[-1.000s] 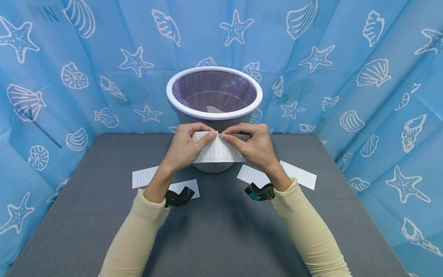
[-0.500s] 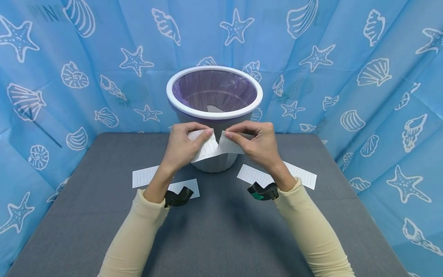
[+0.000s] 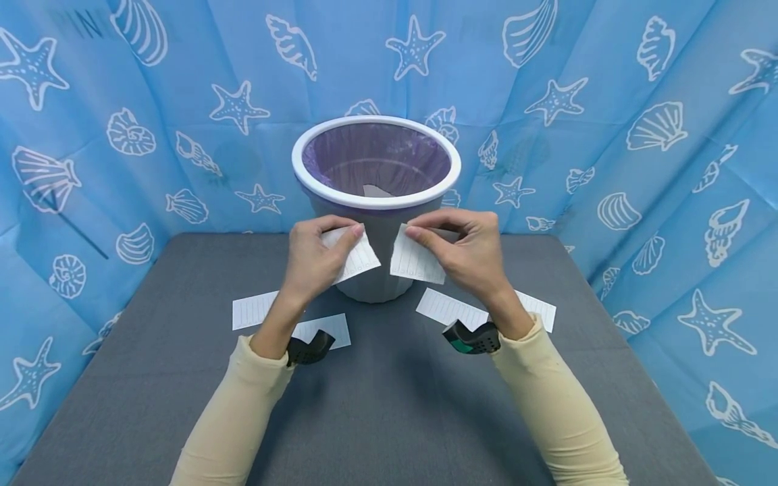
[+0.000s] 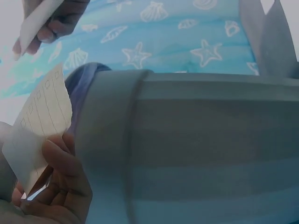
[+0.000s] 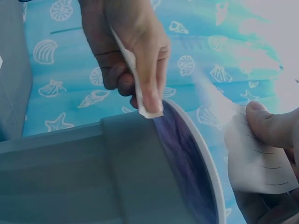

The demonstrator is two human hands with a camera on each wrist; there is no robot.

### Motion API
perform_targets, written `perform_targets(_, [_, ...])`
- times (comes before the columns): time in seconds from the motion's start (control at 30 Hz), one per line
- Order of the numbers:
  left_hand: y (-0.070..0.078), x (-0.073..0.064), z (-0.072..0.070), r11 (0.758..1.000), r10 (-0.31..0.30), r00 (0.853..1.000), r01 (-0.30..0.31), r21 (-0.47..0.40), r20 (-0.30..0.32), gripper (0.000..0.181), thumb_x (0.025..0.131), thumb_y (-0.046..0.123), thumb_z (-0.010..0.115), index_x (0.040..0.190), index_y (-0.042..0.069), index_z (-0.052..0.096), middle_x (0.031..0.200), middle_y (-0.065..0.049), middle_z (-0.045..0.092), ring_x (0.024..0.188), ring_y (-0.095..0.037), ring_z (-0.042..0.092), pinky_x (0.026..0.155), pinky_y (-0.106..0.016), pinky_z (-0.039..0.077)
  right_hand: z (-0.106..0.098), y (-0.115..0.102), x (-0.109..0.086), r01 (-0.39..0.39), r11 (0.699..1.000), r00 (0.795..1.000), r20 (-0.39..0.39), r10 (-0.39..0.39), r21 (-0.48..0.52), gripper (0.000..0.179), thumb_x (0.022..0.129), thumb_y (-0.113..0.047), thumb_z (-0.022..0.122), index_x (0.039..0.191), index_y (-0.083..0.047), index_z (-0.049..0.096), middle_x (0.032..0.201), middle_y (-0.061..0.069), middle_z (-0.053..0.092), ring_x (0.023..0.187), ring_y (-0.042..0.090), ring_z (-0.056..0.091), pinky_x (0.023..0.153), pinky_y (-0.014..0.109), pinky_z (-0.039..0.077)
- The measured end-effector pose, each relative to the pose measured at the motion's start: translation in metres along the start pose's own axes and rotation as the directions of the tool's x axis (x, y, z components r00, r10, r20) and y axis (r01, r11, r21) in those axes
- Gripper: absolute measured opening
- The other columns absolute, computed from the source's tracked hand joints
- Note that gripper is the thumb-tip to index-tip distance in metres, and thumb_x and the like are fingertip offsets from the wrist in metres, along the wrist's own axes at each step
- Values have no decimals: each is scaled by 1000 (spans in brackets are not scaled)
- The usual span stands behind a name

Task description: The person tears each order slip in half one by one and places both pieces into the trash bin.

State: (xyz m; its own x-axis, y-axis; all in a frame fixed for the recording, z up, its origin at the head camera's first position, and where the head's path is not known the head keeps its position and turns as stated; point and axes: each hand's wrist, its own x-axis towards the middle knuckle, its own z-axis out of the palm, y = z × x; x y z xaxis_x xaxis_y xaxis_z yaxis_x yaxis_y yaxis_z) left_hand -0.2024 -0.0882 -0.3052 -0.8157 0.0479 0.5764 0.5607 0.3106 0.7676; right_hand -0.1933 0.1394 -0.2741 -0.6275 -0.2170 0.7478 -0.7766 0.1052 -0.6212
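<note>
In the head view my left hand (image 3: 316, 256) pinches a torn piece of lined white paper (image 3: 360, 260) between thumb and fingers. My right hand (image 3: 468, 253) pinches the other torn piece (image 3: 415, 260), a gap between the two. Both pieces hang just in front of the trash bin (image 3: 377, 287), below its white rim. The left wrist view shows the ragged torn edge of the left piece (image 4: 44, 112) and a row of small printed marks. Printed lines cross the right piece (image 5: 254, 154) in the right wrist view.
A purple liner (image 3: 377, 155) covers the bin's inside, where a pale scrap (image 3: 375, 192) shows. On the grey table (image 3: 377, 418) lie lined paper slips: two at left, one a slip (image 3: 252, 310), and two at right, one a slip (image 3: 450, 307). A blue shell-print curtain (image 3: 243, 169) stands behind.
One lined paper held by both hands has torn down its middle into two separate pieces. The hands have moved apart, left hand leftward and right hand rightward, each with its piece.
</note>
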Motion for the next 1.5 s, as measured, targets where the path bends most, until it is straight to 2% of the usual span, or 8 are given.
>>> perform_targets(0.17, [4, -2, -4, 1000, 8, 1000, -9, 13, 5, 13, 93, 9, 74, 98, -3, 77, 90, -14, 73, 65, -21, 61, 56, -27, 48, -6, -1, 5, 17, 1000, 1000, -7, -17, -16, 6, 82, 10, 78, 87, 7, 77, 82, 16, 75, 78, 15, 74, 71, 27, 58])
perform_targets(0.4, [25, 5, -21, 999, 43, 999, -44, 20, 20, 17, 94, 13, 75, 102, -1, 78, 94, -11, 74, 70, -21, 62, 58, -27, 51, -20, -4, 23, 1, 998, 1000, -6, -2, -67, 7, 83, 9, 78, 90, 7, 77, 85, 16, 75, 80, 15, 74, 72, 26, 58])
perform_targets(0.53, [38, 21, -33, 996, 84, 996, -84, 28, 18, 18, 95, 14, 74, 101, -2, 78, 94, -12, 75, 72, -19, 65, 61, -25, 53, -32, -7, 41, 43, 993, 999, 3, -42, -108, 6, 85, 8, 78, 90, 9, 77, 86, 19, 74, 77, 13, 73, 70, 24, 58])
perform_targets(0.7, [52, 53, -46, 993, 113, 994, -113, 24, 6, 18, 94, 12, 73, 99, -5, 78, 94, -16, 74, 73, -20, 67, 63, -23, 54, -43, -10, 70, 74, 990, 997, -6, -76, -119, 6, 86, 5, 77, 90, 10, 77, 86, 17, 75, 77, 15, 74, 69, 24, 58])
perform_targets(0.9, [68, 96, -56, 999, -33, 999, 33, -11, 34, 23, 93, 17, 76, 106, -2, 77, 104, -15, 73, 85, -21, 67, 71, -25, 56, -45, -18, 108, -78, 989, 997, -35, 74, -124, 5, 87, -2, 80, 91, 1, 79, 87, 6, 76, 83, 16, 74, 74, 25, 58])
perform_targets(1.1, [78, 131, -56, 994, -111, 991, 110, 20, 76, 26, 93, 19, 77, 110, 1, 77, 108, -12, 74, 94, -19, 68, 81, -29, 54, -38, -15, 145, -237, 963, 971, 2, 239, -124, 14, 89, -6, 78, 99, 4, 77, 100, 11, 75, 97, 19, 74, 87, 30, 57])
perform_targets(1.27, [81, 156, -50, 978, -204, 975, 197, 73, 92, 29, 93, 22, 76, 115, 4, 76, 111, -9, 71, 96, -16, 63, 84, -29, 51, -33, -5, 165, -284, 949, 955, 49, 293, -136, 17, 91, -6, 76, 105, 3, 76, 106, 11, 74, 100, 19, 72, 90, 30, 55])
perform_targets(1.5, [82, 178, -39, 950, -286, 954, 271, 154, 88, 28, 98, 21, 70, 121, 7, 73, 120, -5, 65, 108, -16, 59, 92, -29, 49, -29, 8, 181, -357, 920, 926, 65, 371, -163, 15, 92, -7, 76, 105, -1, 75, 97, 8, 72, 92, 21, 67, 85, 32, 53])
